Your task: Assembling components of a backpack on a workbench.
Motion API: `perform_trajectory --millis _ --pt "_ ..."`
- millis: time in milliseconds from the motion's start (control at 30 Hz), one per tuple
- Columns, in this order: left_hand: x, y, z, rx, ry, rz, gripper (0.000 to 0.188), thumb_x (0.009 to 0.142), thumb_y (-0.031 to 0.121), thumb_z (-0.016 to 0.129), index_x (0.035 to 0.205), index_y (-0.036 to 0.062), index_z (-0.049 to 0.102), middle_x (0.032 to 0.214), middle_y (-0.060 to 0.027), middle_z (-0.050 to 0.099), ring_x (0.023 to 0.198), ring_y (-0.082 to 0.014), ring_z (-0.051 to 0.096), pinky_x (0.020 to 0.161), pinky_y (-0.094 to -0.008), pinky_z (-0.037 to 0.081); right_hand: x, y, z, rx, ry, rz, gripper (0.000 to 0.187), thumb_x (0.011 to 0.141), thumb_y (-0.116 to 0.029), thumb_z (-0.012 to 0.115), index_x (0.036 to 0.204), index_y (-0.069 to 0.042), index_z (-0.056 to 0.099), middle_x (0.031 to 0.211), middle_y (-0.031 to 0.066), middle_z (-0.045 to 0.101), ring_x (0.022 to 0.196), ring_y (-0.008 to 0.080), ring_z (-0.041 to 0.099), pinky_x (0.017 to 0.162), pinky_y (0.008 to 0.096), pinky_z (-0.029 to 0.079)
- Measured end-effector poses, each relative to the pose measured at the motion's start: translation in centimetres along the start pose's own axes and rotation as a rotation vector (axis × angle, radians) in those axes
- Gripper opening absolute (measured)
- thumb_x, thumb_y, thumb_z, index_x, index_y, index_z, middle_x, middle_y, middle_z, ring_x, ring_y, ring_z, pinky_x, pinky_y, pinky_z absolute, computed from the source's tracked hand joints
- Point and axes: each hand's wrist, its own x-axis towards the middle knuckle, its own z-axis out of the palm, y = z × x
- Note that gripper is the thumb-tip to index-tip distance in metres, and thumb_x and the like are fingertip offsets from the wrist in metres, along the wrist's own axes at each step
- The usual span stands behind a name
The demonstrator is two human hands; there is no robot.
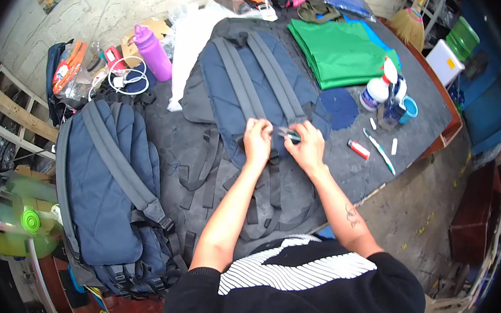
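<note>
navy backpack lies flat on the table; left fingers pinch together, perhaps on something fine; right fingers clamp small snips, best angled clear of the backpack.

You hold a small tool in your right hand over the blue backpack on the worktop, your left hand near its tip; a second backpack is to your left.

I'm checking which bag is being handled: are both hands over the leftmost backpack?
No, the left hand and right hand are both over the middle backpack, right of the leftmost backpack.
</note>
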Motion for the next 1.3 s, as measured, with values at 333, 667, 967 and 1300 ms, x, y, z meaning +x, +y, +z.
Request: perform_trajectory --millis 333,667,967,1300 --pt "0.3 0.2 -0.2 -0.153 -0.066 -0.209 0.012 0.086 -0.004 0.052 0.075 -0.0021 0.055 0.082 -0.0045 0.045 0.053 -0.0072 0.052 0.044 -0.0212 0.045 0.2 0.2 1.5 0.017 0.016 -0.091 0.027 0.061 -0.014 0.072 0.087 -0.010 0.065 0.080 0.0035 0.054 0.077 0.0231 0.055 0.067 0.0360 0.038" --pt "0.2 -0.1 0.1 0.000 -0.003 -0.107 0.006 0.081 -0.003 0.053 0.077 0.0004 0.054 0.083 -0.0117 0.044 0.067 -0.0260 0.053 0.060 -0.0356 0.045 -0.2 0.7 1.5 0.038 0.023 -0.172 0.027 0.063 -0.011 0.074 0.088 -0.010 0.065 0.082 0.0021 0.054 0.079 0.0213 0.055 0.067 0.0349 0.037" --pt "0.3 -1.3 0.2 -0.008 -0.020 -0.078 0.004 0.080 -0.002 0.054 0.078 0.0007 0.054 0.083 -0.0128 0.045 0.071 -0.0303 0.053 0.066 -0.0385 0.045 0.1 0.6 2.1 0.109 0.021 -0.169 0.018 0.068 -0.010 0.071 0.085 -0.008 0.065 0.078 0.0033 0.055 0.075 0.0228 0.055 0.066 0.0356 0.038" --pt "1.1 2.5 -5.5 -0.404 0.244 -0.183 0.005 0.094 0.007 0.050 0.090 0.0040 0.052 0.071 -0.0001 0.051 0.057 -0.0065 0.051 0.050 -0.0202 0.043 -0.7 2.7 -2.1 0.275 0.136 0.168 0.021 0.078 -0.009 0.068 0.098 -0.004 0.062 0.089 0.0112 0.059 0.078 0.0250 0.061 0.068 0.0339 0.048"
